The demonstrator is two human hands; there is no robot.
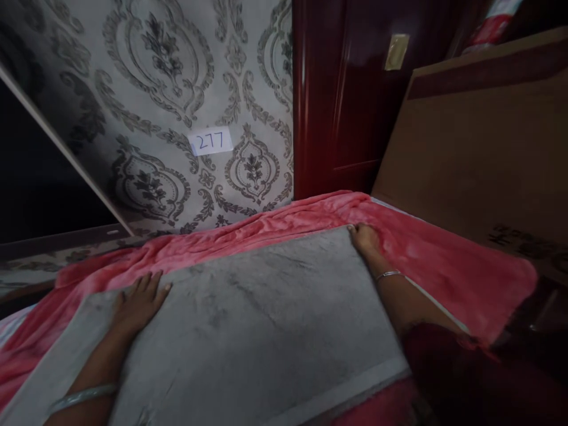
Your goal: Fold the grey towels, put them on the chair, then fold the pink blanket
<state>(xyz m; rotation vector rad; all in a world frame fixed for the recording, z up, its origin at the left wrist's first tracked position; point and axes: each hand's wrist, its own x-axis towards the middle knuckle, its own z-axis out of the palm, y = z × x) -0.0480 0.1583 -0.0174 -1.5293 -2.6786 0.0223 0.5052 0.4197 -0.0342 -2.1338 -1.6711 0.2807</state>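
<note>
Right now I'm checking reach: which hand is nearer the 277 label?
Left. The left hand lies flat below the 277 label; the right hand grips the grey cloth's far corner.

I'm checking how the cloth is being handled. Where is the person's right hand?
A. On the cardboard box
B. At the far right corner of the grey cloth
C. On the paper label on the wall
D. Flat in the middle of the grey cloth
B: the right hand sits at the far right corner of the grey cloth, over the pink blanket, while the left hand lies flat near its far left edge.
</note>
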